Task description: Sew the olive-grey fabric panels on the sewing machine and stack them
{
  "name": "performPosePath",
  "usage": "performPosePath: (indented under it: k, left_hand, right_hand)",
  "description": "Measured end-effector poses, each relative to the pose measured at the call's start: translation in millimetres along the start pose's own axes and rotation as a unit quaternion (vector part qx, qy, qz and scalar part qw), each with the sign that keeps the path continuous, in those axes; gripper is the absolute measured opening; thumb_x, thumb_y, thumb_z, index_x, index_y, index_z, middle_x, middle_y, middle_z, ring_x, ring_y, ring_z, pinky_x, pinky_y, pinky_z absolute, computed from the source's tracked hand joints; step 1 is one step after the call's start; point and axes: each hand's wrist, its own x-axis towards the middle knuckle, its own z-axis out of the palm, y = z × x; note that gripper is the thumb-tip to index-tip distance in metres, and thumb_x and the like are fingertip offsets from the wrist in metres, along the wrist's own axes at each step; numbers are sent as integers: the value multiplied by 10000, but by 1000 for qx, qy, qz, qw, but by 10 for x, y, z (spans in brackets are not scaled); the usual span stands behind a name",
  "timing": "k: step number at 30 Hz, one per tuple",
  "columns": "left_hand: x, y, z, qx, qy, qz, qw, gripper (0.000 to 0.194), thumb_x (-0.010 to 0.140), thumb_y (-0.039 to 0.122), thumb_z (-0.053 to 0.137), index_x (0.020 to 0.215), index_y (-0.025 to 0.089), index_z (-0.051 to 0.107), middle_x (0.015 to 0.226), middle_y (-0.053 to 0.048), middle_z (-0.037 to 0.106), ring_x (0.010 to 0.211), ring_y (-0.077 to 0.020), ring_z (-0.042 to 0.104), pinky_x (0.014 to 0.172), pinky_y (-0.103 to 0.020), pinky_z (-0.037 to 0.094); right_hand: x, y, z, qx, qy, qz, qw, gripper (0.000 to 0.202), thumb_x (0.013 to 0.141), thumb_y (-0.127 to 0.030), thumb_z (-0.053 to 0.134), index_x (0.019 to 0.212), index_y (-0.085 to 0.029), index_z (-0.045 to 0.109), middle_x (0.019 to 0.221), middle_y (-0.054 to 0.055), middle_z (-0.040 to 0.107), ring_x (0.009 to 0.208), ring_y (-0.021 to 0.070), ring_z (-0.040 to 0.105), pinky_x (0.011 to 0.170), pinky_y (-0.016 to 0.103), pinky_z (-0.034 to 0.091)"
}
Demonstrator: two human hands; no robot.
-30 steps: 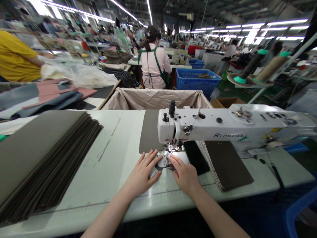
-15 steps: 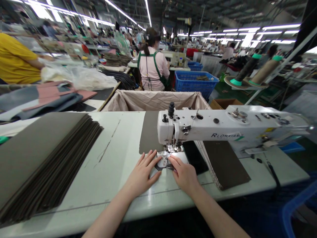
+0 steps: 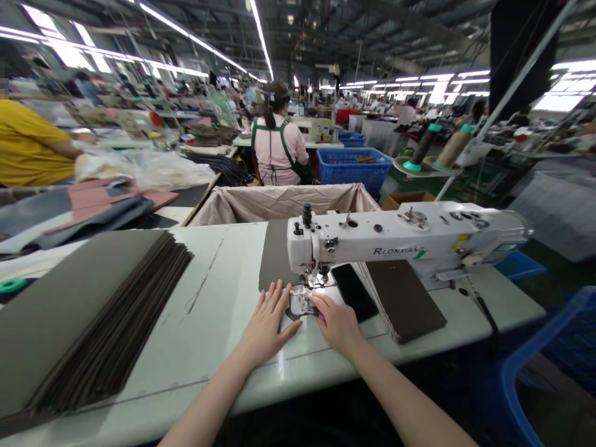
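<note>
My left hand (image 3: pixel 264 329) lies flat with its fingers spread, fingertips at the near edge of a dark brown panel (image 3: pixel 275 257). That panel runs back under the head of a white sewing machine (image 3: pixel 354 239). On the other side of the shiny needle plate (image 3: pixel 300 303) is my right hand (image 3: pixel 339 326), its fingers bent and pressed together at the plate's edge. What it pinches, if anything, is too small and hidden to name. A black smartphone (image 3: pixel 354 292) lies just beyond it, next to a stack of brown panels (image 3: pixel 405 298).
At left a tall stack of brown panels (image 3: pixel 88 298) covers the table (image 3: pixel 218 329). Behind the table hangs a beige cloth-lined bin (image 3: pixel 288 202). A blue basket (image 3: pixel 354 164) and a seated co-worker (image 3: pixel 279 149) are farther back. Thread cones (image 3: pixel 423 148) stand at right.
The head view has tilted up and turned slightly right, so the machine appears farther left. Both hands stay by the needle plate, with only slight finger movement.
</note>
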Motion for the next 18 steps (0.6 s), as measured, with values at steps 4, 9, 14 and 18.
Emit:
performPosePath:
  k: [4,9,14,18]
  left_hand:
    - [26,-36,-111,50,44,-95,993,577,959,511,377,1428,176,390,1182,-140,657,1174,-290,573,1080,-502,307]
    - [-392,-237,-227,98,77,-185,975,491,979,375,301,1318,93,517,1115,-234,635,1043,-370,607,909,-569,429]
    - [-1226,-517,-266,62,21,-168,984,526,910,152,344,1429,171,424,1485,-149,400,1368,-346,366,1074,-539,363]
    - [-1480,-536,-444,-16,-55,-86,995,596,901,97,321,1463,292,347,1540,-30,328,1425,-266,272,1147,-540,269]
  right_hand:
    - [-26,-9,-20,9,11,-8,1000,514,883,-196,453,1390,-281,432,1453,13,460,1151,177,565,908,303,468]
    - [-40,-3,-39,37,20,-8,999,487,866,-165,456,1338,-284,487,1427,5,490,1140,180,571,902,303,465]
    - [-108,5,-132,100,54,-19,993,421,885,-155,443,1281,-275,522,1349,0,546,1144,166,562,905,273,454]
    - [-356,15,-208,237,124,1,963,286,963,-251,388,1187,-232,564,1114,34,645,973,162,624,847,260,462]
